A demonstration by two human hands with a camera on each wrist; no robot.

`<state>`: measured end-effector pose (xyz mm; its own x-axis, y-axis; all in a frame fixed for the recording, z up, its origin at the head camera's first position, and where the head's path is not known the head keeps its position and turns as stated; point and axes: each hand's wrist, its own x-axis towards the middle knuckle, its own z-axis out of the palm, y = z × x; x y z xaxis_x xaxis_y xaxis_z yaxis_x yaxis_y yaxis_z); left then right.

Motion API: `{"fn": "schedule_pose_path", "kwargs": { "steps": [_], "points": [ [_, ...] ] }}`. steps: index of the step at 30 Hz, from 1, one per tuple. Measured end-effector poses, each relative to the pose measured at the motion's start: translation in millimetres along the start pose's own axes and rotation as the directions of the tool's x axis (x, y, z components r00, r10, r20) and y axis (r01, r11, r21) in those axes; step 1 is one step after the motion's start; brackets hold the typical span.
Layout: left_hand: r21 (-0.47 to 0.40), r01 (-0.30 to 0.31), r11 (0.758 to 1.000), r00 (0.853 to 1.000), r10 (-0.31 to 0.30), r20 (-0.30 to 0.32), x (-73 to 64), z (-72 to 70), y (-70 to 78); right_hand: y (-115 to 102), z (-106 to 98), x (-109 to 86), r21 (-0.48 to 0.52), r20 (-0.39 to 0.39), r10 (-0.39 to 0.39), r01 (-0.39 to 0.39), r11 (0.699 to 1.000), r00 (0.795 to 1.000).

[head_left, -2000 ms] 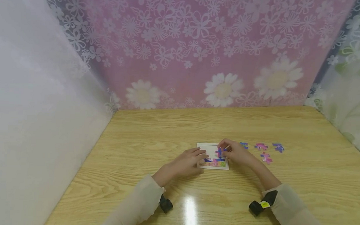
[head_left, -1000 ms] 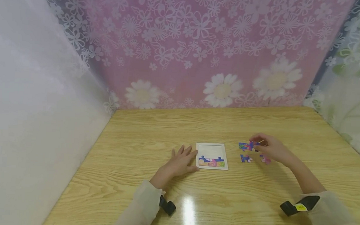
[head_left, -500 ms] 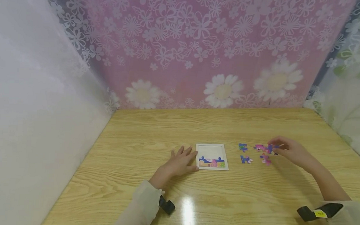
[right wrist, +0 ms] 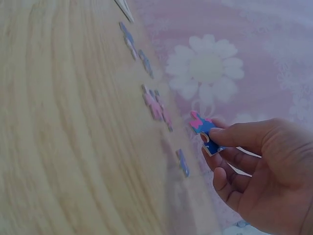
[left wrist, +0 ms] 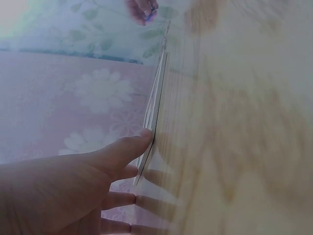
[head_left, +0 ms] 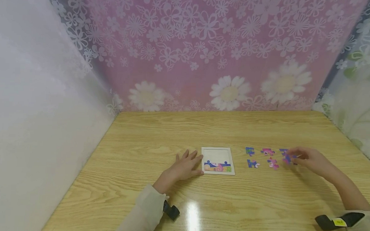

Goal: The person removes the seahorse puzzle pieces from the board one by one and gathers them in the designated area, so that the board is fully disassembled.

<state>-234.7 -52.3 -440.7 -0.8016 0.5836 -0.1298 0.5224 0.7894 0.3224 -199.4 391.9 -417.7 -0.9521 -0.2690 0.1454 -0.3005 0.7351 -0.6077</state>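
My left hand (head_left: 184, 167) lies with spread fingers at the left edge of a square white puzzle tray (head_left: 218, 154). In the left wrist view, the thumb (left wrist: 142, 138) touches the tray's edge. Fitted pieces (head_left: 218, 167) line the near side of the tray; its far part shows bare white. To the right, my right hand (head_left: 313, 162) pinches a blue and pink puzzle piece (right wrist: 206, 127) between thumb and fingertips, raised off the table in the right wrist view. In the head view the held piece partly covers a loose blue piece (head_left: 283, 150) behind it.
Between tray and right hand lie loose puzzle pieces: a blue-green one (head_left: 249, 151), a blue one (head_left: 253, 163) and two pink ones, one farther (head_left: 267, 152) and one nearer (head_left: 273, 163). A flowered pink curtain (head_left: 186, 78) stands behind the wooden table (head_left: 160, 135).
The right hand has carried the held puzzle piece from over the tray rightward past the loose pieces, lately a little nearer me. The left hand has drawn back from over the tray to its left edge.
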Motion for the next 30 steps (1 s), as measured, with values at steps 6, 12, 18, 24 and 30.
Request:
{"fn": "schedule_pose_path", "kwargs": {
  "steps": [6,12,18,24,30],
  "points": [
    [-0.008,0.001,1.000,1.000,-0.001,-0.001,-0.7,-0.6,0.3,8.9,2.1,-3.3,0.062,0.061,0.048,-0.052,0.997,0.997],
    [-0.010,-0.002,1.000,1.000,0.002,-0.003,-1.0,-0.8,0.7,14.1,5.5,-5.1,0.052,0.064,0.056,-0.059,0.997,0.996],
    [-0.007,-0.007,1.000,1.000,0.007,-0.005,-0.7,-1.1,0.1,21.4,11.5,-5.5,0.016,0.041,0.071,-0.071,0.997,0.997],
    [-0.012,-0.008,1.000,1.000,0.008,-0.001,-0.8,-2.1,0.7,24.6,19.5,-7.2,-0.027,-0.045,0.024,-0.026,0.999,0.999],
    [-0.011,-0.008,1.000,1.000,0.008,0.002,-0.6,-1.7,-0.1,25.9,27.6,-12.7,-0.012,-0.118,-0.027,0.025,1.000,0.993]
  ]
}}
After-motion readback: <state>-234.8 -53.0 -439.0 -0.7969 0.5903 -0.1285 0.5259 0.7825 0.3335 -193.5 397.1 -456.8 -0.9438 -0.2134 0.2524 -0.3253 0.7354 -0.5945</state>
